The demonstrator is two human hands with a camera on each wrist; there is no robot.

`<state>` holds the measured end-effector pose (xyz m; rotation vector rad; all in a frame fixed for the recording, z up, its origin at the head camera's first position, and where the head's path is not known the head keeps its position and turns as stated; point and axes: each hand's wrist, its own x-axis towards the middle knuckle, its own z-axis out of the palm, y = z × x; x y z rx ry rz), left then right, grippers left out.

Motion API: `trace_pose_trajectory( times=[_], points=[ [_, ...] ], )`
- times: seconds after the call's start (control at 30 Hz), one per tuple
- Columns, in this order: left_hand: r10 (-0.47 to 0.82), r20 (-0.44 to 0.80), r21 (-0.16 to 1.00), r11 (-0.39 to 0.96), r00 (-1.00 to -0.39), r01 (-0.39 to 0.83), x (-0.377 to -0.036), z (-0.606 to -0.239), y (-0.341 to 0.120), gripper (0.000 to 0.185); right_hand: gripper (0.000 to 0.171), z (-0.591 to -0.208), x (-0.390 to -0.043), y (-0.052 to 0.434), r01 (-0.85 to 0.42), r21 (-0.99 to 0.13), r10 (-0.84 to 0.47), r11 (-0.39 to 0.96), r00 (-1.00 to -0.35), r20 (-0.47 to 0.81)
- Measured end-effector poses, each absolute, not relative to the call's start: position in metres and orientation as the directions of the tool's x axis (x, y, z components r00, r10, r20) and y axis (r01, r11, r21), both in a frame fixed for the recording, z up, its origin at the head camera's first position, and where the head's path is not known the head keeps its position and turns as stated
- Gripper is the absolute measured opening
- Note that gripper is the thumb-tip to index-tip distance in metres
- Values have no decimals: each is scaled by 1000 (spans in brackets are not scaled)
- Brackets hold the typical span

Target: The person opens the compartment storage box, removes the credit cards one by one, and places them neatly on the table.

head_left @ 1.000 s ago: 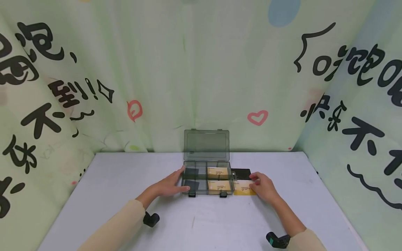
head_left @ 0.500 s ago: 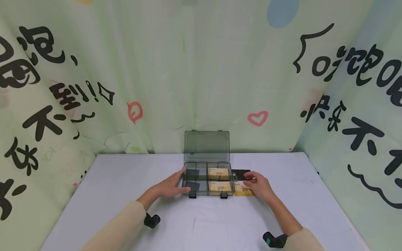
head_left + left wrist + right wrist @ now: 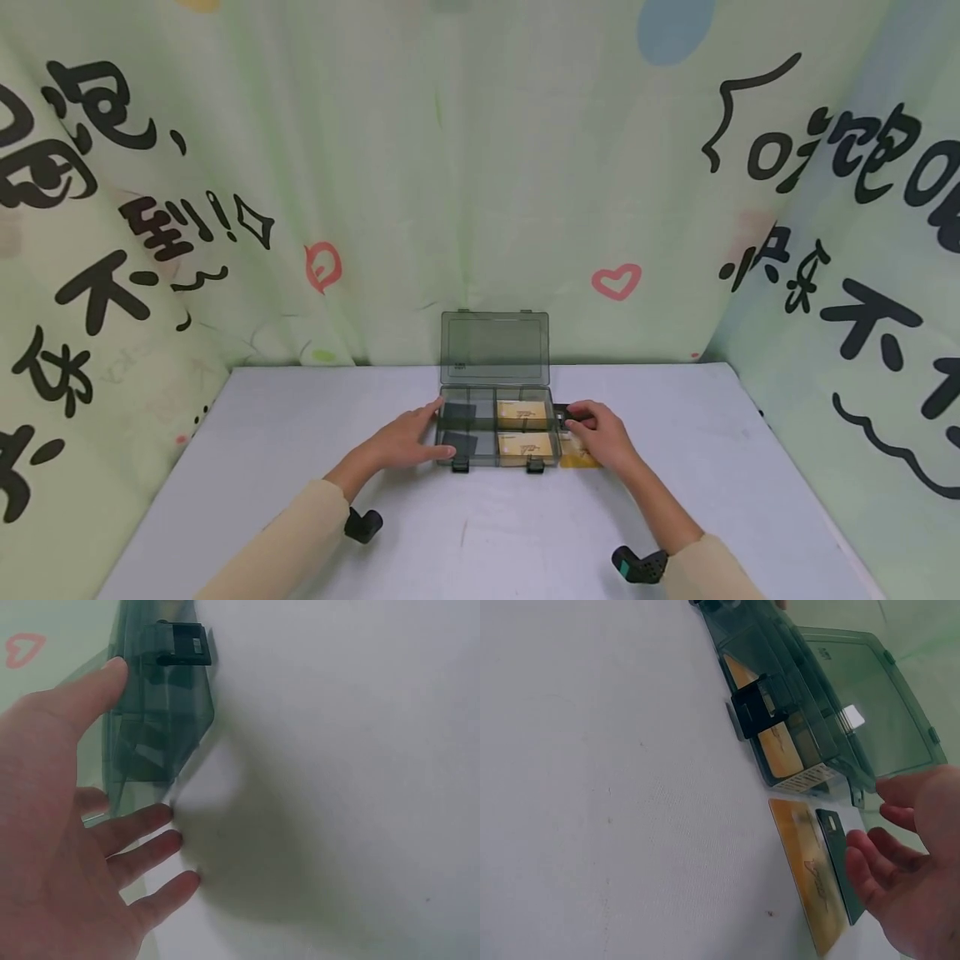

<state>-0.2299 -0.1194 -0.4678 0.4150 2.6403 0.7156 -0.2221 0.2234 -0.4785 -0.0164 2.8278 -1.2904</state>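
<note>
Both hands relaxed, left hand (image 3: 407, 439) spread against tinted box (image 3: 487, 458), right hand (image 3: 606, 435) near cards (image 3: 808, 862)

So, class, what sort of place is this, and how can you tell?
Probably a small screened-off work booth: printed fabric hangs behind and on both sides of a white table, on which a divided case stands open.

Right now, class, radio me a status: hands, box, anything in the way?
Left hand at box's left side. Right hand at dark card, contact unclear. Lid up; gold card beside dark one. No obstruction visible.
</note>
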Motion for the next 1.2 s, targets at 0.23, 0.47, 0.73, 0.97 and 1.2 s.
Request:
trace_pose_trajectory(
  times=[0.23, 0.47, 0.73, 0.97, 1.2],
  points=[
    [371, -244, 531, 824, -896, 197, -230, -467, -120, 90, 30, -476, -227, 215, -26, -771, -39, 637, -999, 1],
    [375, -211, 538, 815, -903, 213, -227, -469, -121, 88, 28, -477, -232, 209, -52, -772, -75, 634, -997, 6],
    [386, -200, 535, 813, -901, 230, -227, -469, -123, 86, 30, -478, -238, 203, -62, -766, -100, 639, -995, -3],
    [387, -201, 532, 814, -900, 231, -227, -468, -124, 86, 30, -476, -243, 195, -96, -748, -131, 657, -991, 11],
    [389, -206, 530, 816, -898, 232, -226, -465, -123, 86, 29, -476, -246, 189, -57, -750, -125, 659, -992, -34]
  ],
)
